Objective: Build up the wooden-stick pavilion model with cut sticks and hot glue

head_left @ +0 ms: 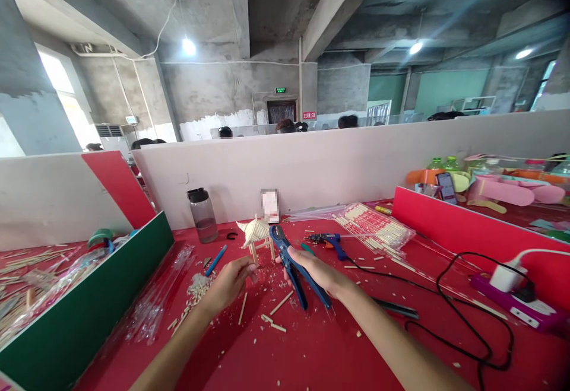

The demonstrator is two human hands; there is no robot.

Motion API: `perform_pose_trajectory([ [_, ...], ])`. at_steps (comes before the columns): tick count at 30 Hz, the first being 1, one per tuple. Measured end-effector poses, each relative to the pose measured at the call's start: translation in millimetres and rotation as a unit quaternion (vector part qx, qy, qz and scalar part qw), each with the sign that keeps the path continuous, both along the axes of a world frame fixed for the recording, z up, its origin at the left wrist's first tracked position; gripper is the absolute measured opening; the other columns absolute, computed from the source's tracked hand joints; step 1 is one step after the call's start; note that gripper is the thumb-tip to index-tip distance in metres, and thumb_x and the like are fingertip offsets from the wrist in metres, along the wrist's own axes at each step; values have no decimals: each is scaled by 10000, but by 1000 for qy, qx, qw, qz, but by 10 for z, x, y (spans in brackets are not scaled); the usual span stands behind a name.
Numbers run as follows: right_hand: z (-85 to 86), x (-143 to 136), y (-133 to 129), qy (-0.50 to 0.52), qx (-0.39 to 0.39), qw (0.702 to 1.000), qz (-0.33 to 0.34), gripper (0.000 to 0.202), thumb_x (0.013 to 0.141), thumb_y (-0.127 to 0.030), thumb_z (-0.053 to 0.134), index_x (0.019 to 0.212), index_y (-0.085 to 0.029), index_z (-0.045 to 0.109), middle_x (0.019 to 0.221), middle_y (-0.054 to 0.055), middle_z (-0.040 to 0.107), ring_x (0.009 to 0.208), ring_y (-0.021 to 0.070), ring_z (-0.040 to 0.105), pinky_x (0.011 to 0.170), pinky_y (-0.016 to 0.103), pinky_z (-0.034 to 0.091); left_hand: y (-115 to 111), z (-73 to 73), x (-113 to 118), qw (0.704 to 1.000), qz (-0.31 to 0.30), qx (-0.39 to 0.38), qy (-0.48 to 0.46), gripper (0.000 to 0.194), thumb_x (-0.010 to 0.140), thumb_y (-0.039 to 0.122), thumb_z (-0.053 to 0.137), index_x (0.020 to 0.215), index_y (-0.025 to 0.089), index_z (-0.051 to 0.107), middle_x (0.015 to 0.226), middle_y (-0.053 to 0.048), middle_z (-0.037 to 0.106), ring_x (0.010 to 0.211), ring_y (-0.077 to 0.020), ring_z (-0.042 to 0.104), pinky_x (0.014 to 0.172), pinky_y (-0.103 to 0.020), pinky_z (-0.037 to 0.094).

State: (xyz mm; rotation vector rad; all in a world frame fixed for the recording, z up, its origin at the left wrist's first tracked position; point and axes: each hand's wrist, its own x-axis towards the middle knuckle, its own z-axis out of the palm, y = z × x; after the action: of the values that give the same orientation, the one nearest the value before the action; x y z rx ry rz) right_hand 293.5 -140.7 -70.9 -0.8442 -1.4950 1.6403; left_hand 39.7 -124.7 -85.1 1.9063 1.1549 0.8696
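A small pavilion model of pale wooden sticks point(255, 232) with a ribbed, pointed roof stands on the red table point(267, 355). My right hand point(312, 267) is wrapped round blue-handled pliers point(299, 260), whose head is up beside the model's right side and whose handles spread toward me. Just in front of the model, at its left legs, is my left hand point(234, 283), fingers curled and pressed together; what they pinch, if anything, is too small to name. Cut stick pieces point(281, 302) and crumbs lie between and below the hands.
A bottle point(202, 216) stands back left, near a blue pen point(216, 260). Behind my right hand lie a blue glue gun point(332, 242) and bagged sticks point(374, 228). A black cable point(439, 290) loops near the purple power strip point(516, 305). Green point(93, 302) and red dividers flank the table.
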Motion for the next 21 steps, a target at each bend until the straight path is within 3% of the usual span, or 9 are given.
perform_pose_trajectory([
  [3,-10,14,7,-3,22,1000,-15,674,790,-796,576,1023,-168,663,816,46,663,783,207,621,781,336,474,-14,2,-13,997,3,-6,-80,547,859,708,515,763,172,565,636,30,469,547,-95,359,510,-222,296],
  [6,-9,14,3,-28,35,999,-26,657,789,-823,538,925,-187,630,817,46,643,786,216,607,768,347,473,-48,28,-43,989,-15,-46,-140,533,865,704,524,926,179,593,709,33,449,616,-102,384,567,-221,334],
  [13,-2,-2,-12,-131,192,972,-44,517,925,-717,423,886,-217,550,814,5,548,753,179,523,706,286,409,-283,254,-38,975,-76,-99,-183,357,879,422,685,1150,221,571,925,-29,635,843,-146,550,796,-263,437],
  [17,15,-10,-45,-176,248,950,-70,437,989,-615,385,904,-216,543,792,-8,538,715,162,505,685,265,393,-353,352,36,971,-48,-100,-212,296,845,375,742,1039,221,580,953,-29,670,941,-171,619,927,-307,459],
  [21,44,-25,-79,-232,260,934,-80,470,994,-597,356,927,-197,593,751,11,578,688,176,534,633,264,387,-363,376,84,973,-8,-83,-215,303,791,394,791,956,211,614,921,2,615,912,-171,641,919,-325,508],
])
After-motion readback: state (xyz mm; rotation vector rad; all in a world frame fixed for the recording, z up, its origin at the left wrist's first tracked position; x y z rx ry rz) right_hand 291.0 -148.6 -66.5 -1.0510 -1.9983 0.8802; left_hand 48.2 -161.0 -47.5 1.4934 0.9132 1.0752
